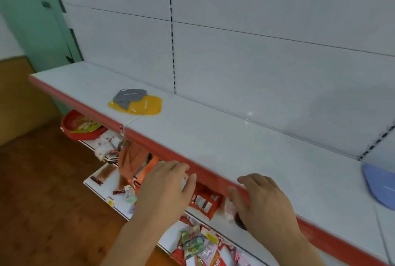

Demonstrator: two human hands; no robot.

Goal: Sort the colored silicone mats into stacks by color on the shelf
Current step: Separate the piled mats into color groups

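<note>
Both hands hang at the red front edge [171, 154] of the white shelf [245, 148]. The left hand [164, 188] lies palm down, its fingers straight and close together, the fingertips [183, 167] at the red edge; its grip is spread and holds nothing. The right hand [263, 199] sits just to the right of it, well apart, with fingers loosely bent over the same edge and the thumb below the lip; its grip also holds nothing.

Far up and to the left of the left grip, a grey mat [130, 97] lies partly on a yellow mat [145, 106], both flat on the shelf, near its back wall [256, 52] and short of the front edge. To the right of the right grip, at the frame's edge, a blue mat [380, 184] lies on the shelf, cut off by the frame. Between the yellow mat and the blue one the shelf top is bare white.

Below both grips, a lower shelf [100, 186] holds scattered packets [192, 242]; a red basket [81, 125] stands under the shelf's left end.
</note>
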